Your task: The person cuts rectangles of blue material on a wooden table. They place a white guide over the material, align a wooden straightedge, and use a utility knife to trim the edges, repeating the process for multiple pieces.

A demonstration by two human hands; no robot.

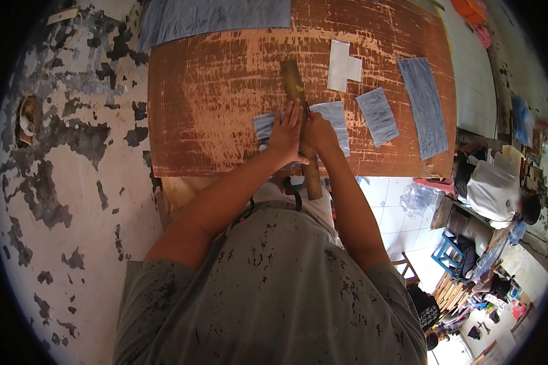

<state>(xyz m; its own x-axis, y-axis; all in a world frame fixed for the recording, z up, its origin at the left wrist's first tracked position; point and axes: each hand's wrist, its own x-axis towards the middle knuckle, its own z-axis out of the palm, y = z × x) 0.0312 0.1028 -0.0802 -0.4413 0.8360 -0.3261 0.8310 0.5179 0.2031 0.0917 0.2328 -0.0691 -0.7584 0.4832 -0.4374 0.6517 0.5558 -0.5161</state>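
The left hand [286, 135] presses flat, fingers spread, on a ruler [293, 80] crossing a grey sheet [333, 115] at the bench's [207, 115] near edge; the right hand [320, 135] grips a red tool [311, 114].

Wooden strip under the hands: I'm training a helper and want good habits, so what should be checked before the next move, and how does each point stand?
1. Left hand pressed on the strip: ok, palm down with fingers spread.
2. Strip lying across the gray sheet: ok, the sheet shows on both sides.
3. Red tool held in the right hand: ok, fingers closed around it.
4. Tool's tip away from the left fingers: cannot tell, the tip is too small to make out.
5. Strip wholly on the table: not ok, its near end overhangs the edge.
6. White piece apart from the strip: ok.
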